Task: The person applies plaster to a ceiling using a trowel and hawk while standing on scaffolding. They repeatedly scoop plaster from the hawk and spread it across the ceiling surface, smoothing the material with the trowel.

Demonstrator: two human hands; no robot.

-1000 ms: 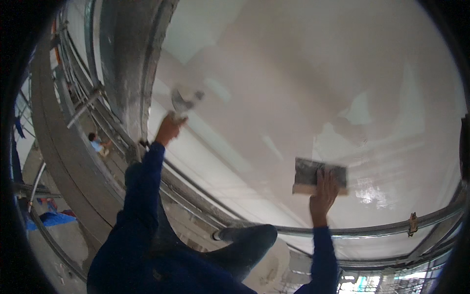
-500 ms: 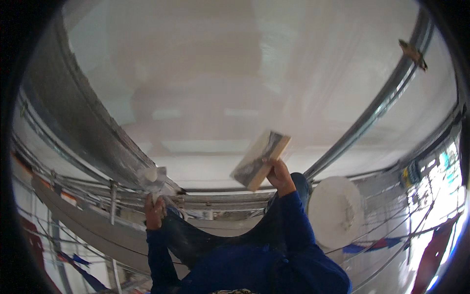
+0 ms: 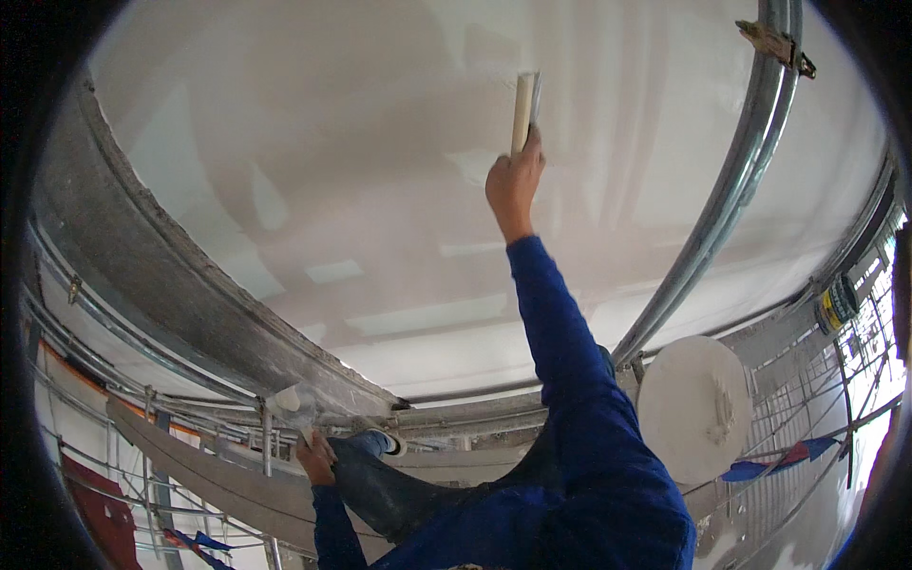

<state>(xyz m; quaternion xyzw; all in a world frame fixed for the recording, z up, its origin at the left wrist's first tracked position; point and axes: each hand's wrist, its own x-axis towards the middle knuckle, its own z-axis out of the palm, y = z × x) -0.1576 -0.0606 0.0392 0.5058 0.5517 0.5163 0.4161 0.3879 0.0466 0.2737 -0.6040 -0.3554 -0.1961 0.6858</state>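
Observation:
My right hand [image 3: 516, 185] is stretched far forward, closed around a wide taping knife [image 3: 522, 109] with a pale wooden back. The blade is seen nearly edge-on, against or very close to the smooth wall [image 3: 361, 171]; contact is hard to tell. The wall carries whitish and pinkish-beige patches of filler. Low at the left, my left hand [image 3: 316, 459] grips a smaller putty knife [image 3: 302, 408] with a lump of white paste on its blade. On my right is a round white surface [image 3: 676, 399] with rough paste on it, perhaps a bucket top.
A metal scaffold pole [image 3: 746, 161] rises at the right, with a wooden scrap [image 3: 768, 43] wedged on it. A concrete ledge [image 3: 180, 256] runs along the left. Planks [image 3: 218, 465] and rails lie below left. A dark bucket [image 3: 836, 302] stands far right.
My right hand has moved up and forward with the taping knife, from near my knees to high on the wall, and the blade has turned edge-on. My left hand is slightly lower.

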